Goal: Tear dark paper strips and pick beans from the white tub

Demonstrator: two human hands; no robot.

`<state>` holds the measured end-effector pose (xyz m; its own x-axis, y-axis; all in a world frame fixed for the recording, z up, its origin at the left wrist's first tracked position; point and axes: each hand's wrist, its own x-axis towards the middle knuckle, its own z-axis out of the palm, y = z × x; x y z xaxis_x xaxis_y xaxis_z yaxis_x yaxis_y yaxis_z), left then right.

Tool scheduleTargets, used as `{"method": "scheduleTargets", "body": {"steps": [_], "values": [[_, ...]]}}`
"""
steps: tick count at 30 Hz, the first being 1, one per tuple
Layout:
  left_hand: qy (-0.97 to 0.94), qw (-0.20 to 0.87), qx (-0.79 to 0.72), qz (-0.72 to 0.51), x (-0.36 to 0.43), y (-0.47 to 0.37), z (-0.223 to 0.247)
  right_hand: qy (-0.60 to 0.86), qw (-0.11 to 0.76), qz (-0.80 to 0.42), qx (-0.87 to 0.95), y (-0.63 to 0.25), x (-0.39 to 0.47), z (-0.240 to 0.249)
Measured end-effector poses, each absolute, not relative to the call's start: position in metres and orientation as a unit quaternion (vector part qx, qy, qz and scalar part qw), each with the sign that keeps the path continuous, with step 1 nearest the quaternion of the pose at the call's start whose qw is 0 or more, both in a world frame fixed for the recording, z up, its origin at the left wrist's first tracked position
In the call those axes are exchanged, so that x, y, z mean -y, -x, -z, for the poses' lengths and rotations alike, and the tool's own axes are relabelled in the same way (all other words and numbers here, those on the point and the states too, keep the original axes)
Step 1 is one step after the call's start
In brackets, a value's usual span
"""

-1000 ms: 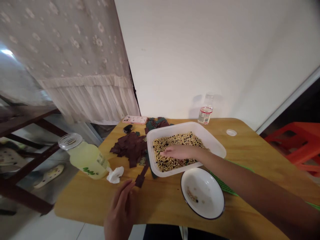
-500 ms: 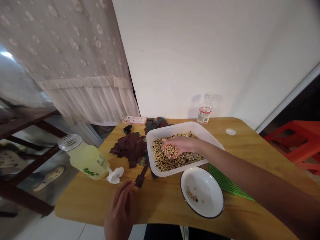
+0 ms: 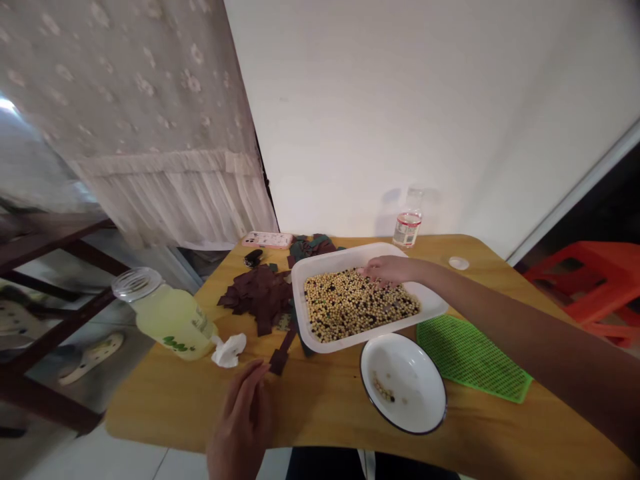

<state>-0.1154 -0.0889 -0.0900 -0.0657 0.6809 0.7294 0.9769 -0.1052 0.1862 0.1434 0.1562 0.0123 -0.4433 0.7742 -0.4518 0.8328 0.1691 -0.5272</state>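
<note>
1. Tub [image 3: 431, 300]: translucent plastic, smooth, soft sheen.
2. Beans [image 3: 345, 307] in it: smooth-skinned, dry-looking.
3. Near bowl [image 3: 420, 387]: glossy, enamel-like, bright highlights.
4. Right, mesh sheet [image 3: 470, 357]: plastic, perforated, rough.
5. Table [image 3: 160, 407]: wood-grained, smooth, faint sheen.
6. Left, tissue [image 3: 230, 350]: crumpled paper, matt.
7. Left jar [image 3: 175, 317]: clear, shiny; glass or plastic, can't tell.
8. Far left, curtain [image 3: 165, 190]: thin cloth, gathered below.
9. Right, stool [image 3: 595, 280]: smooth plastic.

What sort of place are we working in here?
Probably a room in someone's home, though I can't be certain: a floral curtain hangs beyond the wooden table, a clog-style shoe lies on the floor, and a pink phone sits among things on the tabletop.
</note>
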Motion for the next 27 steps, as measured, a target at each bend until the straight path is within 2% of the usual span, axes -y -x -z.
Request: {"method": "scheduleTargets", "body": {"steps": [8, 20, 27], "values": [[0.649, 0.222, 0.637, 0.353, 0.088, 0.114, 0.090, -0.570, 0.064, 0.253, -0.779, -0.150, -0.167, 0.003], [0.650, 0.212, 0.636, 0.358, 0.088, 0.114, 0.089, -0.473, 0.097, 0.322, -0.815, -0.095, -0.137, 0.007], [0.649, 0.216, 0.640, 0.350, 0.088, 0.117, 0.091, -0.450, 0.075, 0.304, -0.836, -0.058, -0.100, 0.001]]}}
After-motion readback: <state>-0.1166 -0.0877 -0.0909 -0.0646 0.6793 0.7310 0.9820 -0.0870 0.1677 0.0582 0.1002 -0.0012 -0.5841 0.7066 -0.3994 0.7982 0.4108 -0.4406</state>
